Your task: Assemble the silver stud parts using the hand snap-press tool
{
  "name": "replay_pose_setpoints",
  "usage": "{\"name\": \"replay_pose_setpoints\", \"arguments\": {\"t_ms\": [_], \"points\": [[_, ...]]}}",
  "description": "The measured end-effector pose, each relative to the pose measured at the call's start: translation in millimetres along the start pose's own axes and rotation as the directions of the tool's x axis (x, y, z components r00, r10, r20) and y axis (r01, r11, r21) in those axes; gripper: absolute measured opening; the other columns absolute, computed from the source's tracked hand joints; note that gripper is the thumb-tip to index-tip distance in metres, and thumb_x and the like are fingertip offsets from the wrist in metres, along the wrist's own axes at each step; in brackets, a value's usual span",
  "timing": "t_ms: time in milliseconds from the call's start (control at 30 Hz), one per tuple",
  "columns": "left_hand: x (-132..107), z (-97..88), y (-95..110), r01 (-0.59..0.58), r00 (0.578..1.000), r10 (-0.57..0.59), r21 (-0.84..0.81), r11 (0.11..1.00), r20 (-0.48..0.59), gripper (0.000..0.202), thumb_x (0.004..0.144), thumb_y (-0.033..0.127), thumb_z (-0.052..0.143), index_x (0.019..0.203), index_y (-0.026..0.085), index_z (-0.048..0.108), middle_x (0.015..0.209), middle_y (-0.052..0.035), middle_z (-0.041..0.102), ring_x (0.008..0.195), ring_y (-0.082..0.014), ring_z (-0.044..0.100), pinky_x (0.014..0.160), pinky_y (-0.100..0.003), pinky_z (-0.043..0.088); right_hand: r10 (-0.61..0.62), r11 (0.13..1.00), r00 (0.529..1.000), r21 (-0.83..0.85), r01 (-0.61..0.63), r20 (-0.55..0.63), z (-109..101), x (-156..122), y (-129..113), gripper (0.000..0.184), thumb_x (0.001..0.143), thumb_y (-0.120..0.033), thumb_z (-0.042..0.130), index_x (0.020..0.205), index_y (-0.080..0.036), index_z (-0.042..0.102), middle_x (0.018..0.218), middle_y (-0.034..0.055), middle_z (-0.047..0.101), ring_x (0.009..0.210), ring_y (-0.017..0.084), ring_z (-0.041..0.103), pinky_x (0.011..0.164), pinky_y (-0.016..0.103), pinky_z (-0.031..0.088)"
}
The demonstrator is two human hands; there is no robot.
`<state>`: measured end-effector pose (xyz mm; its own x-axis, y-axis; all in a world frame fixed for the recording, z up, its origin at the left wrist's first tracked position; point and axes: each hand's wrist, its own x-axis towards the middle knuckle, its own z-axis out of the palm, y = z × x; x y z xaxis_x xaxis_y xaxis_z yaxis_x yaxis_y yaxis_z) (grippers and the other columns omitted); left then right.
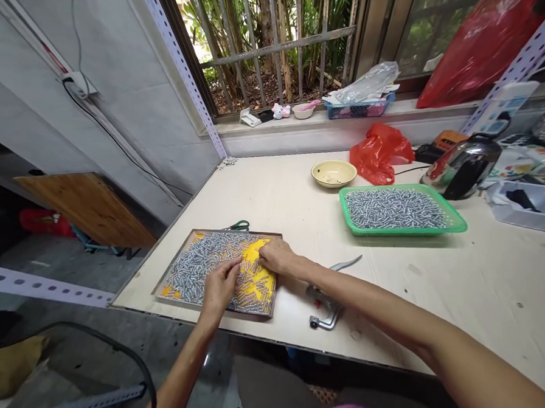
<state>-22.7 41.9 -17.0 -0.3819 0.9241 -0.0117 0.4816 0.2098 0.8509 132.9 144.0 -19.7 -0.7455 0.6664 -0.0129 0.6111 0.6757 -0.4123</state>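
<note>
A shallow brown tray [275,289] with a yellow bottom lies near the table's left front edge. Small silver screw-like metal pieces [196,267] cover most of it, and yellow shows through on the right side. Over the tray's middle is my left hand [220,286], its thumb and fingertips pinched together; anything between them is too small to make out. My right hand [276,256] reaches in at the right rim with fingers curled down among the pieces. What it grips, if anything, is hidden.
Right of the tray, partly behind my right forearm, lies a metal clamp-like tool [328,316]. Green-handled scissors [240,225] touch the back rim. Farther back stand a green basket [401,233] of similar pieces, a yellow bowl [333,174], a red bag [378,155] and a kettle [466,165].
</note>
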Motion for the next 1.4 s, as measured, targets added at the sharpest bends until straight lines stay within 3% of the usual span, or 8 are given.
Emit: {"name": "replay_pose_setpoints", "arguments": {"t_ms": [200,367,667,867,967,1100,1267,1400], "points": [[-4,12.9,15,-0.309,0.951,0.294,0.203,0.929,0.098,0.023,0.079,0.029,0.055,0.095,0.024,0.072,0.089,-0.0065,0.070,0.085,-0.0223,0.063,0.080,-0.033,0.048,-0.122,0.970,0.991,0.218,0.105,0.062,-11,2,13,0.012,0.080,-0.019,0.060,0.075,-0.016,0.071,0.073,0.0029,0.068,0.065,0.012,0.055,0.059,0.023,0.035],[-4,15.2,20,-0.382,0.924,0.359,0.317,0.868,0.131,0.020,0.083,0.028,0.050,0.085,0.023,0.070,0.085,-0.0064,0.068,0.081,-0.0213,0.063,0.077,-0.031,0.046,-0.161,0.929,0.983,0.351,0.120,0.091,-13,4,14,0.013,0.079,-0.019,0.061,0.071,-0.013,0.070,0.059,-0.0016,0.062,0.053,0.008,0.050,0.052,0.020,0.035],[1,1.6,14,-0.010,1.000,0.011,0.065,0.998,-0.021,0.034,0.077,0.036,0.058,0.104,0.017,0.067,0.061,0.0010,0.060,0.050,-0.0147,0.056,0.049,-0.027,0.048,-0.109,0.939,0.994,0.326,0.106,-0.009,-25,0,16,0.022,0.084,-0.019,0.054,0.100,-0.016,0.068,0.092,-0.0001,0.070,0.080,0.010,0.061,0.065,0.018,0.041],[-2,1.7,10,0.142,0.990,-0.141,-0.231,0.963,0.019,0.038,0.070,0.028,0.068,0.105,0.013,0.066,0.065,0.0016,0.063,0.055,-0.0113,0.059,0.058,-0.027,0.054,-0.052,0.998,0.995,0.026,0.050,0.090,-18,-6,7,0.006,0.066,-0.013,0.070,0.069,-0.018,0.069,0.077,0.0057,0.070,0.083,0.021,0.063,0.075,0.029,0.040],[-6,3.6,14,0.255,0.967,-0.242,-0.382,0.888,0.081,0.034,0.070,0.019,0.068,0.104,0.011,0.065,0.068,0.0020,0.063,0.061,-0.0093,0.060,0.067,-0.026,0.056,-0.026,0.995,0.996,-0.089,0.034,0.088,-13,-7,-4,0.010,0.072,-0.012,0.065,0.081,-0.016,0.069,0.087,0.0117,0.070,0.092,0.025,0.061,0.082,0.034,0.039],[-14,-1.1,20,0.274,0.960,-0.262,-0.488,0.829,0.093,0.047,0.066,0.016,0.072,0.112,0.013,0.060,0.067,0.0052,0.059,0.059,-0.0073,0.060,0.066,-0.024,0.056,-0.031,0.989,0.997,-0.142,0.042,0.075,-19,-12,-14,0.024,0.086,-0.016,0.048,0.103,-0.016,0.066,0.103,0.0130,0.067,0.096,0.024,0.060,0.075,0.032,0.041],[-18,-11.4,14,0.259,0.964,-0.260,-0.455,0.852,0.062,0.047,0.055,0.028,0.081,0.094,0.010,0.062,0.068,0.0018,0.062,0.056,-0.0091,0.059,0.058,-0.024,0.054,-0.084,0.982,0.977,-0.149,0.115,0.198,-17,-26,-23,0.018,0.081,-0.030,0.060,0.089,-0.018,0.071,0.089,0.0080,0.071,0.084,0.022,0.063,0.069,0.029,0.042],[-21,-8.8,2,0.209,0.978,-0.200,-0.306,0.929,0.062,0.043,0.061,0.034,0.075,0.095,0.010,0.064,0.067,0.0005,0.062,0.057,-0.0109,0.057,0.055,-0.024,0.052,-0.089,0.978,0.977,-0.171,0.122,0.192,-3,-30,-31,0.016,0.079,-0.017,0.057,0.085,-0.011,0.071,0.090,0.0149,0.070,0.087,0.026,0.063,0.079,0.035,0.041]]}}
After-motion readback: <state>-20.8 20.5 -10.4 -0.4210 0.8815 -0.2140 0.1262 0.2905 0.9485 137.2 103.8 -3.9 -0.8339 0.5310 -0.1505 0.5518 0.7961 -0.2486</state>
